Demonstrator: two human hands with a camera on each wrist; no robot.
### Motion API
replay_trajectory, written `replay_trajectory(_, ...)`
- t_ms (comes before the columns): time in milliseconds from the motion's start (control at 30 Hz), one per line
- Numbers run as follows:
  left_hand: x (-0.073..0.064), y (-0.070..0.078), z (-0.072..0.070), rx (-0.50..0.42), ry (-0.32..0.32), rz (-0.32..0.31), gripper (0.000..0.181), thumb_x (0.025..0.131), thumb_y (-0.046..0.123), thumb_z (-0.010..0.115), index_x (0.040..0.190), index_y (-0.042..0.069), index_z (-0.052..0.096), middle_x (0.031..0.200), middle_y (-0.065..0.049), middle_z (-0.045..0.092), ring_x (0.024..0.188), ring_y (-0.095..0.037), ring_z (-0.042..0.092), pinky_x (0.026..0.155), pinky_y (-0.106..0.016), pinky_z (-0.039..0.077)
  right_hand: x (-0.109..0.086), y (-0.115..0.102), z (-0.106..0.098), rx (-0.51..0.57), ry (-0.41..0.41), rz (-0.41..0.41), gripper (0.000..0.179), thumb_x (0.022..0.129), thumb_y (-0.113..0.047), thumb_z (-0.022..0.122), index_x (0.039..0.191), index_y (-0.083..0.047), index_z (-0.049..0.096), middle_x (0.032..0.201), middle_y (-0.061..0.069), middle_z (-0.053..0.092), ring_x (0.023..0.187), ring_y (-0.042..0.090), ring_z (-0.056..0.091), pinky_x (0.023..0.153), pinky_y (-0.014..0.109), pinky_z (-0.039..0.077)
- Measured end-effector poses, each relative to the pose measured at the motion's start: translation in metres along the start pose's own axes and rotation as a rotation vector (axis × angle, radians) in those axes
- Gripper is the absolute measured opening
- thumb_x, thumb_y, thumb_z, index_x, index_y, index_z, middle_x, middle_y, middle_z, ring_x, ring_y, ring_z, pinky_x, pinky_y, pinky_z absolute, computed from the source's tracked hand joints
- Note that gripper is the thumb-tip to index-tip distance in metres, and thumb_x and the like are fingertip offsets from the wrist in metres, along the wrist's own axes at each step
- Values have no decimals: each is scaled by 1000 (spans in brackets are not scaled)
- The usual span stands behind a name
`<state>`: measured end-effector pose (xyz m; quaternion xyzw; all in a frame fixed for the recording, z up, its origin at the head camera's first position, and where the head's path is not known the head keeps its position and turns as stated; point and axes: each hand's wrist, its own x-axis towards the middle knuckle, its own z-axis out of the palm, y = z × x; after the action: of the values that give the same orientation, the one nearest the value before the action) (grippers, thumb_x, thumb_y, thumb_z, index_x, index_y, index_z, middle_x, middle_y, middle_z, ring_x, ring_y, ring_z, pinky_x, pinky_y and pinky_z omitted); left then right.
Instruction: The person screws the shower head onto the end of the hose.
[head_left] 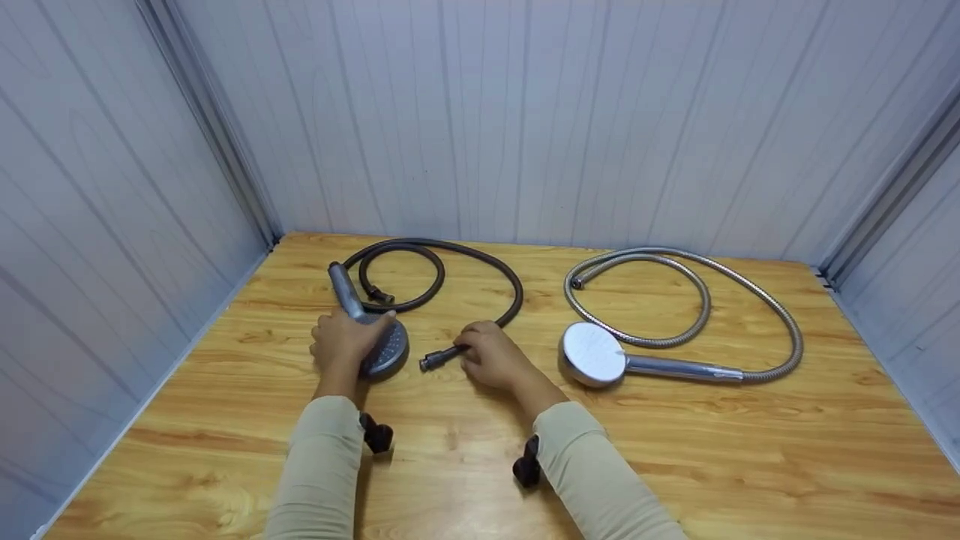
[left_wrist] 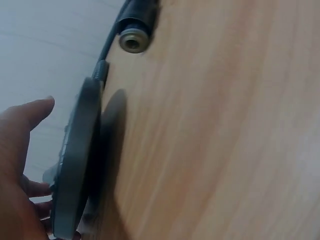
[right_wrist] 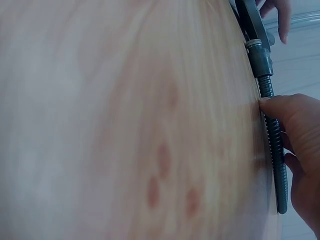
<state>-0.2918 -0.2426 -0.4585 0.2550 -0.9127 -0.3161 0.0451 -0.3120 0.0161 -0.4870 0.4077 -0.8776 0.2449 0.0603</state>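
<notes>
A dark grey shower head lies on the wooden table with its nozzle face up. My left hand is at its left side; the left wrist view shows the fingers by the rim of the shower head and the thumb raised off it. Between thumb and fingers, my right hand pinches the black shower hose just behind its end fitting. In the right wrist view the ribbed hose runs under the thumb, the fitting pointing towards the shower head.
On the right lies a chrome shower head with a white face, joined to a silver hose looped behind it. The black hose's other end fitting rests inside its coil. White panel walls border the table at back and sides.
</notes>
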Motion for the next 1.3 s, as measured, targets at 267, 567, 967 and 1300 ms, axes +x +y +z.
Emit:
replay_trajectory(267, -1, 7, 4, 96, -87, 74, 94, 74, 58, 69, 142, 0, 40, 128, -26, 43, 118, -43, 38, 94, -60, 30, -2, 0, 1, -11, 16, -16, 25, 90, -8, 64, 113, -2, 68, 114, 14, 62, 109, 32, 54, 97, 41, 42)
replay_trajectory(567, -1, 6, -12, 139, -204, 150, 79, 73, 49, 73, 131, 0, 51, 119, -24, 48, 108, -41, 44, 89, -58, 31, -3, 0, 0, -40, 56, -36, 21, 87, -10, 69, 107, -3, 70, 108, 12, 64, 104, 31, 56, 93, 41, 44)
replay_trajectory(967, 1, -3, -33, 48, -358, 216, 97, 68, 33, 84, 148, 3, 37, 128, -26, 52, 112, -40, 49, 95, -55, 38, -4, -2, 0, -77, 82, -33, 18, 85, -12, 72, 102, -5, 71, 100, 8, 65, 97, 28, 57, 87, 39, 45)
replay_trajectory(1300, 0, -12, -44, -6, -466, 241, 93, 68, 13, 85, 147, 3, 37, 127, -24, 53, 110, -37, 53, 93, -52, 44, -5, -4, -1, -90, 66, 7, 13, 87, -15, 72, 97, -7, 72, 97, 5, 65, 93, 24, 58, 85, 37, 46)
